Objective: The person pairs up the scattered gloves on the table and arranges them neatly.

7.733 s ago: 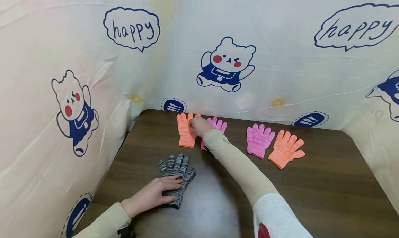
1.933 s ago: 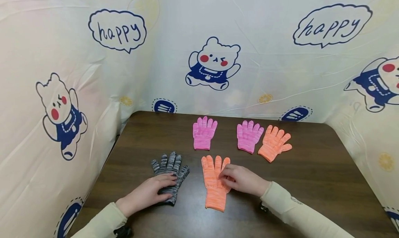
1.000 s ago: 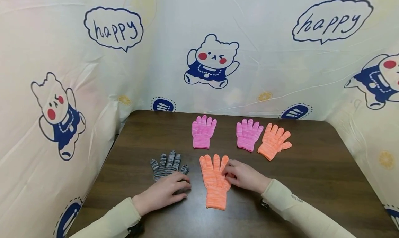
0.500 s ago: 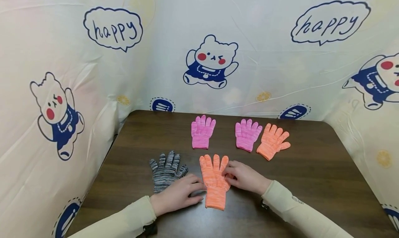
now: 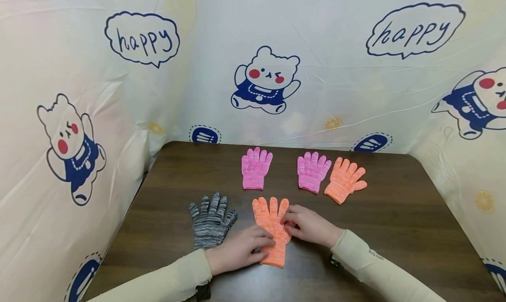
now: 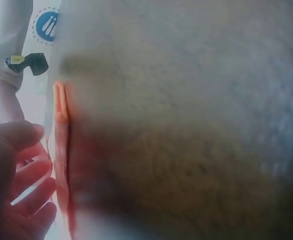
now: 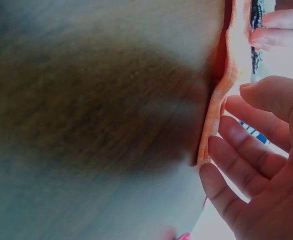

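An orange knit glove (image 5: pixel 271 219) lies flat near the front middle of the table, fingers pointing away. My left hand (image 5: pixel 245 248) rests over its lower left side, fingers loosely bent on the palm and cuff. At the glove's right edge, by the thumb side, are the fingertips of my right hand (image 5: pixel 312 224). The right wrist view shows that hand's thumb apart from its fingers, which touch the glove's edge (image 7: pixel 214 112). A grey-and-black striped glove (image 5: pixel 211 225) lies to the left, its cuff partly hidden by my left forearm.
Toward the back of the brown table (image 5: pixel 395 231) lie a pink glove (image 5: pixel 256 170), a second pink glove (image 5: pixel 313 172) and another orange glove (image 5: pixel 344 181) close beside it. A printed cloth (image 5: pixel 221 52) surrounds the table at the back and sides.
The orange glove came from the back edge to the front middle with my right hand. My left hand left the striped glove and moved right onto the orange one.
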Action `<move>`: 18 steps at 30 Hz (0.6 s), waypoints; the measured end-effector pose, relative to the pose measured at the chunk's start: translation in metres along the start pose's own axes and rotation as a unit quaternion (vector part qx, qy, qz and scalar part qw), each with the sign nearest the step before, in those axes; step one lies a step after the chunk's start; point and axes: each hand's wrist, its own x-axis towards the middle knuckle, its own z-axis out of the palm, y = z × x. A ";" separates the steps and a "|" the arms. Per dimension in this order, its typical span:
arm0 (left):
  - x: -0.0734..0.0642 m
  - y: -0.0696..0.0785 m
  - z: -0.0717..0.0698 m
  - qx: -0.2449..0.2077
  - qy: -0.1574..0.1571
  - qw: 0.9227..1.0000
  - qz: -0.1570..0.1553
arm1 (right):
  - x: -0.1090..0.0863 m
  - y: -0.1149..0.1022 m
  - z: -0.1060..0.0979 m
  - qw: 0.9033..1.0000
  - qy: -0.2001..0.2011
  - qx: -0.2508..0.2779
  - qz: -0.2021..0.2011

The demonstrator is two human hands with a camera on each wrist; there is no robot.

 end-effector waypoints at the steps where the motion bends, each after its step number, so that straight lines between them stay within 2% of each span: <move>1: 0.000 0.000 0.001 -0.001 -0.004 1.000 0.001 | 0.000 0.000 0.000 1.000 0.001 0.000 -0.002; 10: 0.000 -0.002 0.005 0.017 -0.018 1.000 0.006 | 0.001 0.001 0.001 1.000 0.003 -0.006 -0.004; 18: 0.000 -0.003 0.008 0.024 -0.015 1.000 0.004 | -0.001 -0.002 -0.003 1.000 -0.006 0.015 0.015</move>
